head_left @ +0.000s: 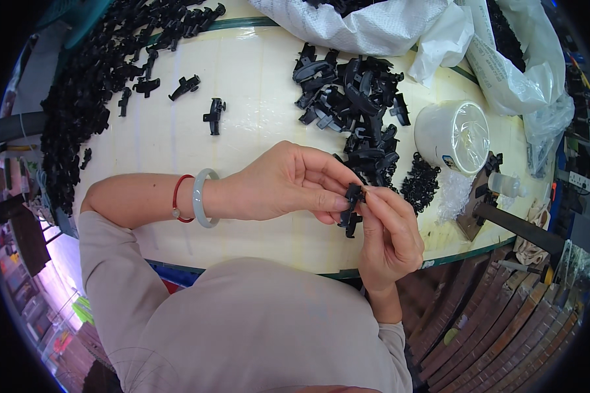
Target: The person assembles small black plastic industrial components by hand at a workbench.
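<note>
Between my two hands, above the near part of the table, is a small black plastic clip-like part (352, 211). My left hand (285, 183) pinches it between thumb and fingers. The fingertips of my right hand (392, 232) are closed at its upper right end; whether they also hold a small piece there is hidden. Just beyond my hands lies a pile of curved black plastic pieces (357, 92). To the right of it is a heap of small black rings (421, 183). Three similar black parts, one of them this clip-like part (214, 116), lie apart at the left.
A large heap of black parts (78, 111) covers the table's left side. White sacks (367, 26) stand at the back. On the right are a white tub (449, 134), clear small pieces (453, 195), a small bottle (507, 185) and a dark bar (518, 226).
</note>
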A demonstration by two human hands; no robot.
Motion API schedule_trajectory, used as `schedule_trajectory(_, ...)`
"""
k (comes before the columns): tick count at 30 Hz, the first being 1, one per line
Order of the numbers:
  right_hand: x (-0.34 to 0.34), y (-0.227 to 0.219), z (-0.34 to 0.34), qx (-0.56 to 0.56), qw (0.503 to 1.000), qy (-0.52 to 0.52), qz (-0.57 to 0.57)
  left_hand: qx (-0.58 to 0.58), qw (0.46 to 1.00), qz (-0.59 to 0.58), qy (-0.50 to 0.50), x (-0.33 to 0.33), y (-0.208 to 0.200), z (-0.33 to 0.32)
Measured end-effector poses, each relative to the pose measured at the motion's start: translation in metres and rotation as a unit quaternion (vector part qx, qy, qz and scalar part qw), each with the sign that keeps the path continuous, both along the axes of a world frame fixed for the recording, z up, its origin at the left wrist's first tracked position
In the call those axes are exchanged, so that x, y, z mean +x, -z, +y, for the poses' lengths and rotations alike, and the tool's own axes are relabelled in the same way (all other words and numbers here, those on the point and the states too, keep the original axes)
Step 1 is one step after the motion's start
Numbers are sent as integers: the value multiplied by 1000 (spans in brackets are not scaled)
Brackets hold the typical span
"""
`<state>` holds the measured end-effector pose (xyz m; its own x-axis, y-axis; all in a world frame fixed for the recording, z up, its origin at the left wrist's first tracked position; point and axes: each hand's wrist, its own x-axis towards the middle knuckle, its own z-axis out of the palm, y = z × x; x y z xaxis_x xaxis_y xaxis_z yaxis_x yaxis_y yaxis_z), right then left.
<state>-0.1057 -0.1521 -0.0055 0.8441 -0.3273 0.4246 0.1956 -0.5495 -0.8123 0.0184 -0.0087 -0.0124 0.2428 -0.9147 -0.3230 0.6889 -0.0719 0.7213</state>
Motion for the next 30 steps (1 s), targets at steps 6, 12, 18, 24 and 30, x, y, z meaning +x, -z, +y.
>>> schedule_trajectory(6,-1,0,2,-102,994,-3,-25,6,999,-31,-1,-5,0,-1)
schedule_trajectory(12,-5,6,5,-47,998,-14,-31,42,996,-65,-35,-9,0,5)
schedule_trajectory(18,-25,-3,-36,-162,977,140,19,172,964,-194,-61,7,-6,29)
schedule_trajectory(24,-32,-9,-58,-162,967,135,145,274,876,-364,-159,31,-16,59)
schedule_trajectory(30,-21,-3,-56,-243,951,109,158,307,691,-630,-177,20,-33,57)
